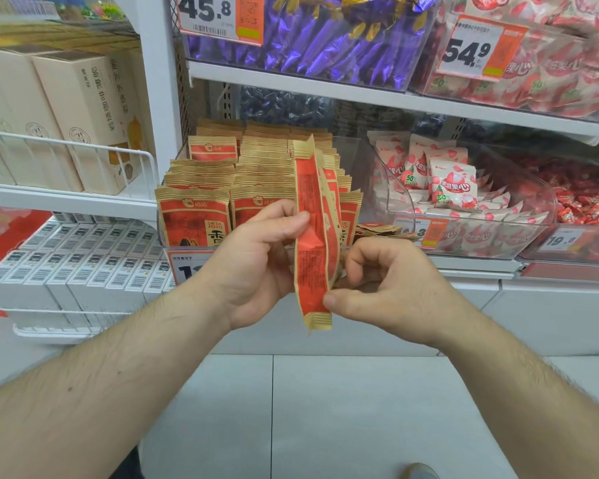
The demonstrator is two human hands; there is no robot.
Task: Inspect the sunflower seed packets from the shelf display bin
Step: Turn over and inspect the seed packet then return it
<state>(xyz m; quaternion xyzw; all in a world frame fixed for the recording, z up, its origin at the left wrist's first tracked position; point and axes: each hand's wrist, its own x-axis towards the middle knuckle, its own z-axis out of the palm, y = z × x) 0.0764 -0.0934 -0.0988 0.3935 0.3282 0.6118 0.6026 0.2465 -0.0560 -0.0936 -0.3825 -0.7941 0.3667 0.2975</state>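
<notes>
Two bare hands hold up red-and-tan paper sunflower seed packets (312, 236) edge-on in front of the clear plastic shelf display bin (367, 157); at least two packets are held, the exact count unclear. The left hand (256, 267) curls its grip around their left side. The right hand (381, 288) pinches the lower end with its thumb. Three rows of matching packets (201, 188) fill the bin.

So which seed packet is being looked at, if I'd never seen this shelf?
Find the clear bin of red-and-tan packets on the middle shelf. In front of it, the left hand and right hand hold the packet edge-on and upright, outside the bin, unlike the shelved rows facing forward.
</notes>
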